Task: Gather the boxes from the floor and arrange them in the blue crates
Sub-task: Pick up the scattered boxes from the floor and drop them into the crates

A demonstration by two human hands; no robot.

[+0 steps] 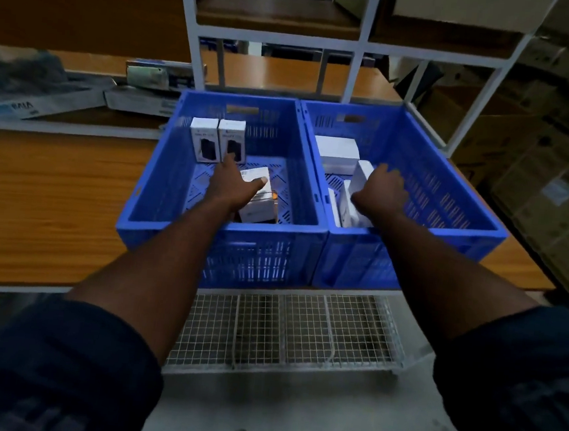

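Note:
Two blue crates stand side by side on a wooden shelf. The left crate [219, 232] holds two upright white boxes [204, 139] at its back left and a white box [259, 208] lying nearer. My left hand [232, 185] reaches into it, forefinger straight against the second upright box [232, 137] and thumb lying on the lying box. The right crate [451, 185] holds a flat white box [336, 153] at the back and further white boxes [333, 207] near the front. My right hand [383, 193] grips a tall white box [362, 175] standing among them.
The wooden shelf [36, 200] runs left of the crates, with flat packages [28, 103] at its back. White rack posts [354, 73] rise behind. A wire-mesh basket [283, 328] sits below the shelf edge. Cardboard cartons [553, 190] stack at the right. Grey floor [293, 415] lies underfoot.

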